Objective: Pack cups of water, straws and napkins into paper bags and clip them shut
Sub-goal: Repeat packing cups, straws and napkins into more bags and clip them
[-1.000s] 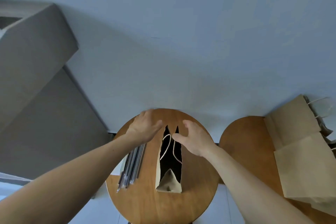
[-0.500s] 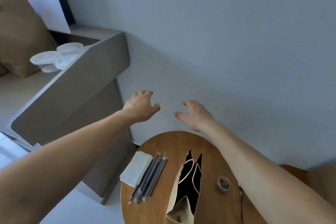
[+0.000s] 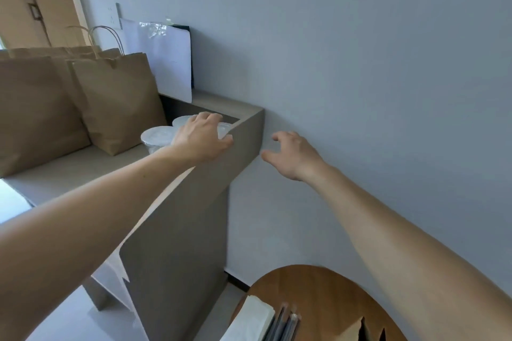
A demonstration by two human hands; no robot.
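Several clear cups with white lids [image 3: 157, 136] stand on a grey counter [image 3: 83, 166] at the left. My left hand [image 3: 201, 139] arches over the rightmost cup [image 3: 224, 130], fingers spread above its lid; whether it touches the cup I cannot tell. Further right, my right hand [image 3: 293, 153] hovers in the air by the wall, fingers loosely spread, holding nothing. At the bottom, a round wooden table [image 3: 318, 293] carries a stack of white napkins [image 3: 250, 318], wrapped straws [image 3: 285, 322] and the top of an open paper bag [image 3: 357, 329].
Brown paper bags with handles [image 3: 119, 102] stand on the counter behind the cups. A white sheet [image 3: 169, 63] leans against the grey wall. The counter's raised end panel [image 3: 243, 133] sits between my two hands.
The view swung up and left from the table to the counter. Both hands left the open bag; the left reached out over the cups and the right followed in the air.
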